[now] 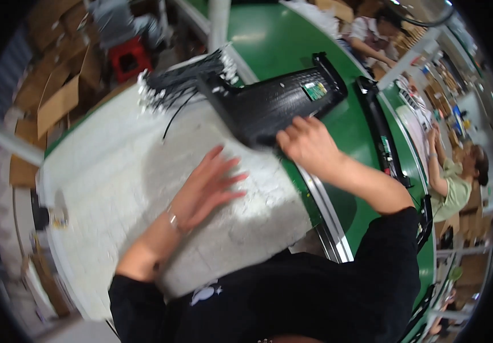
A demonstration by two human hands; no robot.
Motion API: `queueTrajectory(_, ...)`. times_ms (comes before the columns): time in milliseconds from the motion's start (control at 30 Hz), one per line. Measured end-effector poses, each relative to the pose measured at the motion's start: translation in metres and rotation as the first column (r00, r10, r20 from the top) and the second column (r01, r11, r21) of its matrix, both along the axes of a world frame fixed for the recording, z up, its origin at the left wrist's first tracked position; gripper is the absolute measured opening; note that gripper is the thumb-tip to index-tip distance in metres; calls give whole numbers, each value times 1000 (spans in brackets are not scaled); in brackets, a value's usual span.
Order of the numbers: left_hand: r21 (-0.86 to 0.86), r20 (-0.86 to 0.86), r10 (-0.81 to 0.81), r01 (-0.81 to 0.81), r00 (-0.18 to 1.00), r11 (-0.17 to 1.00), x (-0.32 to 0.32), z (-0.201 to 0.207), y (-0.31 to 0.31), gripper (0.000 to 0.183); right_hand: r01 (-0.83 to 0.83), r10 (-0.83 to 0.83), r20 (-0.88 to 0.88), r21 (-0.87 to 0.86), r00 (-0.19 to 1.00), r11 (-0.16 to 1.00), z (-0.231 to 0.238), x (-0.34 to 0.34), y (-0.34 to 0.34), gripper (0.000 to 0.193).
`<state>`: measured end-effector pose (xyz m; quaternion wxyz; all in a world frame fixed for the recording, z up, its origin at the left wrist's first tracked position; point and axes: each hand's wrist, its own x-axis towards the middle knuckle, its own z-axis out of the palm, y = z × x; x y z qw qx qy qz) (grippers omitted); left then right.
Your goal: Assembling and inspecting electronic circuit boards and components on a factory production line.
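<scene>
Partly over the white tabletop (103, 171), the panel (269, 103) lies just beyond the right grip (306, 143), curled at its edge, whether clamped I cannot tell; one-sided pulling could swing it into the cables (183, 77) beyond the left grip (209, 186), fingers apart

Person w/ blk tee (292, 303), short slvs. Wht print (206, 294) on chest, wearer's L side: roundish blob w/ sm. star-like bit next to it, finer detail too blurry. L sleeve (135, 303) & R sleeve (388, 246) same solid blk, loose cut, hems approx. elbow lvl. Thin shiny silvery band (172, 218) on L wrist, type unclear (watch/bracelet). Sm. dark mark (156, 266) on L forearm nr elbow. R forearm (366, 180) bare below hem. L hand (209, 186) & R hand (309, 146) both bare.
</scene>
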<state>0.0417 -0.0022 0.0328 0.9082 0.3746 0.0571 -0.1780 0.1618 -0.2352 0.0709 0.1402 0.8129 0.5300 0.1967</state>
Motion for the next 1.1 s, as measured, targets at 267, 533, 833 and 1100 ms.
queueTrajectory(267, -109, -206, 418, -445, 885, 889, -90, -35, 68, 48, -496, 610, -351, 365, 710, 788, 44, -72, 50, 18)
queueTrajectory(533, 124, -82, 752, -742, 654, 659, -266, -55, 167, 68, -274, 379, -516, 270, 768, 923, -13, 54, 156, 17)
queueTrajectory(833, 869, 491, 543, -339, 681, -360, -265, 0, 164, 35, -389, 389, -231, 51, 892, 920, -45, 59, 224, 17)
queueTrajectory(1100, 915, 403, 72, -400, 912, -52, -169, 40, 121, 31, -427, 469, -464, 198, 752, 882, 37, 6, 151, 14)
